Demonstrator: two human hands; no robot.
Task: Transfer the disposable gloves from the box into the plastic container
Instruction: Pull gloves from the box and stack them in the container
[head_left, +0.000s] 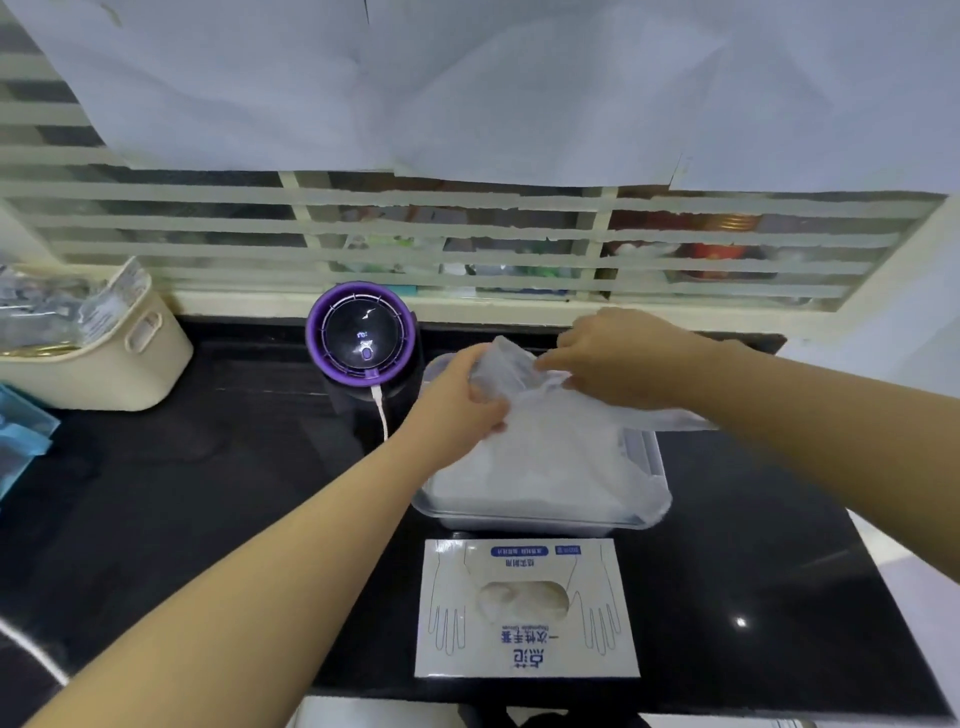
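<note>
A white glove box (527, 608) lies flat near the counter's front edge, its oval opening showing gloves inside. Behind it stands a clear plastic container (652, 457) heaped with thin translucent disposable gloves (545, 447). Some gloves spill over its right rim. My left hand (457, 400) grips the pile's upper left part. My right hand (618, 358) pinches the gloves at the top of the pile, over the container's far end.
A purple-rimmed round appliance (361, 343) with a white cable stands just left of the container. A cream basket (104, 358) of packets sits at the far left, next to a blue item (21, 436). The black counter (208, 493) ends at a louvred window sill behind.
</note>
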